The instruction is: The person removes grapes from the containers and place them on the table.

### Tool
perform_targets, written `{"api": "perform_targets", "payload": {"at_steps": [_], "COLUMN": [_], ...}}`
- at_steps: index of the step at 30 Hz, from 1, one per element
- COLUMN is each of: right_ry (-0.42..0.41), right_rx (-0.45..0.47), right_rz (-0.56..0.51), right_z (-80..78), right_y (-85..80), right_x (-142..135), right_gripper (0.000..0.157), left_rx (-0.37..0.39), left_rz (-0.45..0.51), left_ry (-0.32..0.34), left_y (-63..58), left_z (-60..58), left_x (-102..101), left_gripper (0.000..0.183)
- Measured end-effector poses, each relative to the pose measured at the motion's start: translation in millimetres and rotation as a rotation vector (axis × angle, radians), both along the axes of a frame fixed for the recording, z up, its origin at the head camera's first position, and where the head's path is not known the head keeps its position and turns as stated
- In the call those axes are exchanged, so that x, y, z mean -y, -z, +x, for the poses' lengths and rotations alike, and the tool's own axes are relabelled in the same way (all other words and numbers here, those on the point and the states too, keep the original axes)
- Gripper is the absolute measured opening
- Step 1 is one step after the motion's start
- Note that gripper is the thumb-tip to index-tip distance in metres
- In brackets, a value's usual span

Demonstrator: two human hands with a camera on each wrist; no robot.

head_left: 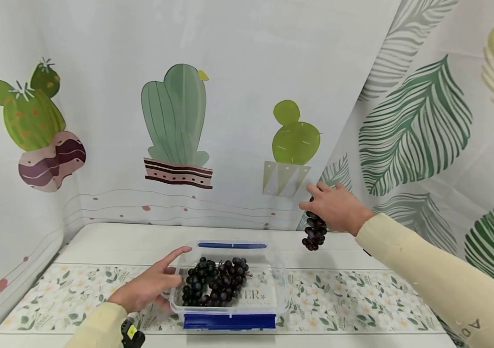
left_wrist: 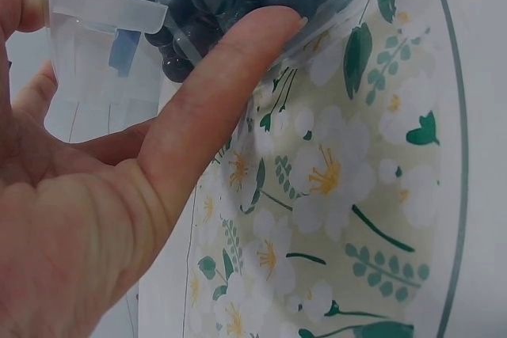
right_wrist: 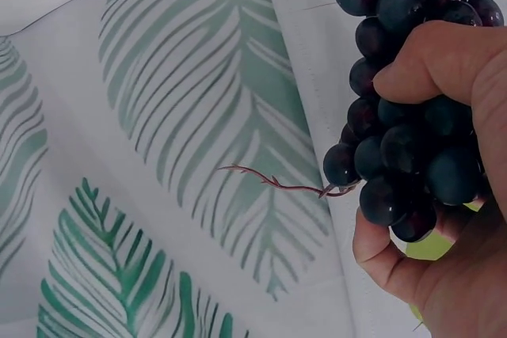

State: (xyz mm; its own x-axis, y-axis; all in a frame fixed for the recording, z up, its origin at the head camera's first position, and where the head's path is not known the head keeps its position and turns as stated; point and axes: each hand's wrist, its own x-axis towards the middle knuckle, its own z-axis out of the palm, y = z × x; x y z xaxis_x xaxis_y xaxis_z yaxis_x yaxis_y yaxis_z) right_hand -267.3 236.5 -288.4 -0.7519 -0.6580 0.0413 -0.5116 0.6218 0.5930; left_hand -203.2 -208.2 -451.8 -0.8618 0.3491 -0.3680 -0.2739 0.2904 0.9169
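My right hand (head_left: pixel 334 205) grips a bunch of dark grapes (head_left: pixel 315 232) in the air, to the right of the box and above the table. In the right wrist view, thumb and fingers curl round this bunch (right_wrist: pixel 408 144), and a thin reddish stem (right_wrist: pixel 273 181) sticks out. A clear plastic box (head_left: pixel 279 290) with blue clips stands on the table. More dark grapes (head_left: pixel 216 280) lie in its left and middle part. My left hand (head_left: pixel 151 282) rests against the left side of the box, thumb and fingers spread, with a finger (left_wrist: pixel 230 77) extended along the wall.
The white table (head_left: pixel 134 237) carries a floral-printed strip (head_left: pixel 334 299) under the box. A blue clip (head_left: pixel 229 321) hangs along the box's front. Behind stands a cloth backdrop (head_left: pixel 238 145) printed with cacti, with a leaf-patterned cloth (head_left: pixel 421 125) at the right.
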Motion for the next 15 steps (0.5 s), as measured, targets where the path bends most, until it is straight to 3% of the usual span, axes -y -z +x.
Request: {"api": "perform_targets", "payload": {"at_steps": [15], "right_ry": [0.004], "right_rx": [0.007], "right_rz": [-0.03], "right_z": [1.9], "right_y": [2.8], "right_x": [-8.5], "right_gripper": [0.054], "left_rx": [-0.006], "left_rz": [0.017], "left_ry": [0.018], "left_y": [-1.3], "left_z": [0.0], "left_x": [-0.6], "left_gripper": [0.091]}}
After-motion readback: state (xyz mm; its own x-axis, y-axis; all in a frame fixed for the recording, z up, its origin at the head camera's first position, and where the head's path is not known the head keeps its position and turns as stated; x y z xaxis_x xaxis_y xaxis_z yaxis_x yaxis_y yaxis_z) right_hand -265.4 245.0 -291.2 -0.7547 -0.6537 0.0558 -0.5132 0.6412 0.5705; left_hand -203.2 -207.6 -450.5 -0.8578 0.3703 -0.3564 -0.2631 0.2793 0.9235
